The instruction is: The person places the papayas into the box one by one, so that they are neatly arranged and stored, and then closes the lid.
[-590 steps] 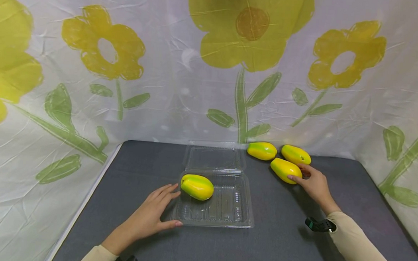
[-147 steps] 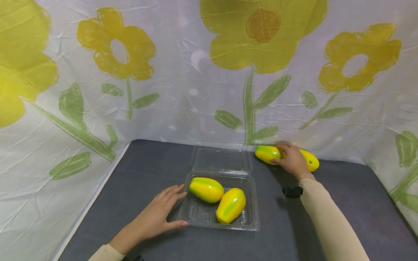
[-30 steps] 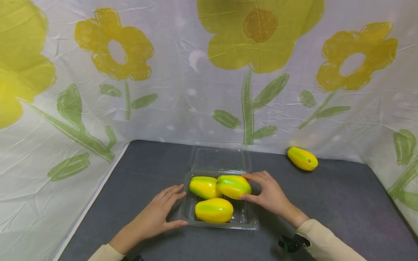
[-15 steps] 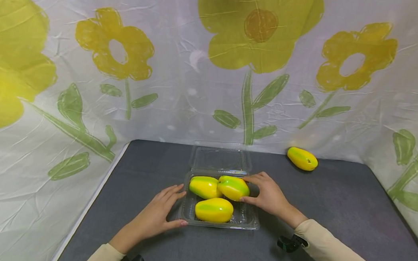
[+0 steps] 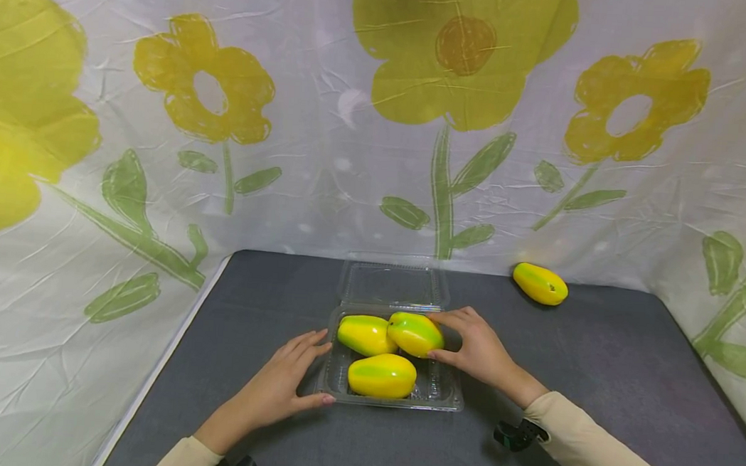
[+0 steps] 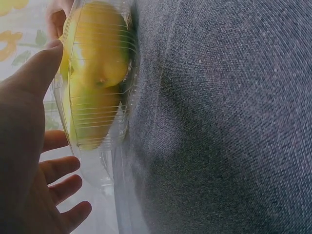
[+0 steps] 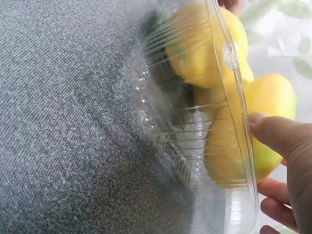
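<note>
An uncovered clear plastic clamshell box [image 5: 438, 394] holds two yellow-green papayas, one at back left [image 5: 367, 334] and one in front [image 5: 382, 376]. At the back right of the box, my right hand [image 5: 478, 345] pinches a third papaya [image 5: 416, 335] between thumb and fingers. This papaya [image 7: 273, 97] rises above the rim in the right wrist view. My left hand [image 5: 277, 377] is spread along the box's left side, fingers relaxed. Its thumb [image 6: 44, 63] lies at the rim in the left wrist view.
One more papaya [image 5: 539, 284] lies at the back right of the dark grey table [image 5: 596, 361]. Behind the tray part, the box's hinged lid [image 5: 394, 284] lies folded back. A flower-printed curtain [image 5: 312, 172] borders the table's back and sides.
Two papayas have joined the first in the box, carried from the back right. The front one has turned sideways. In the last second, the right hand's papaya has tilted slightly.
</note>
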Demonstrator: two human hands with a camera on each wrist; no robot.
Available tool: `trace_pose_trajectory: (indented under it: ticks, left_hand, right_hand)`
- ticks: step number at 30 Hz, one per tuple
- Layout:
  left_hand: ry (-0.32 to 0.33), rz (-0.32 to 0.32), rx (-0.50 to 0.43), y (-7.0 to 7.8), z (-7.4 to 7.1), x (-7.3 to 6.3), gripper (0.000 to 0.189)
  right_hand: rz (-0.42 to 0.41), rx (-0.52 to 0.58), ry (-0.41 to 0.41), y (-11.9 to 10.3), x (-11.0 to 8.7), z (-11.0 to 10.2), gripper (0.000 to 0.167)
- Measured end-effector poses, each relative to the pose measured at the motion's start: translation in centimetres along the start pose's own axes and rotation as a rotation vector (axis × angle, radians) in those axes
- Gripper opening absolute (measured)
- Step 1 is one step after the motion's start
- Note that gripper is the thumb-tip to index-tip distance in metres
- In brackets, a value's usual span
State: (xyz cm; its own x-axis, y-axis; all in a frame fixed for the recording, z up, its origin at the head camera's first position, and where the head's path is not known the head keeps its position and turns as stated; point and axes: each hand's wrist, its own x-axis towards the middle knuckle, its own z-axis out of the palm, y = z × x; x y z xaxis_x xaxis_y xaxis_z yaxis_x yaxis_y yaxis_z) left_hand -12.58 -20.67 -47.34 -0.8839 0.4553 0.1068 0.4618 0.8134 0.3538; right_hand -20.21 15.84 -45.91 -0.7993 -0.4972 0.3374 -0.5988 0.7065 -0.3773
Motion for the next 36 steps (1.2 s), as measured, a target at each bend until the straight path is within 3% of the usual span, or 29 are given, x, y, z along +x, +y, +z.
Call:
trace_pose_trajectory:
  ticks: [16, 29, 36]
  left_hand:
    - [0.006, -0.001, -0.007, 0.0, 0.1, -0.1, 0.093]
    - [-0.006, 0.0, -0.018, 0.0, 0.1, 0.0, 0.093]
    - [0.001, 0.002, -0.007, -0.1, 0.1, 0.0, 0.093]
  right_hand:
    - [-0.051, 0.006, 0.029, -1.0, 0.3, 0.6, 0.059]
    - [0.049, -0.035, 0.018, -1.9, 1.2, 0.4, 0.056]
    - [0.017, -0.041, -0.01, -2.1, 1.7, 0.0, 0.055]
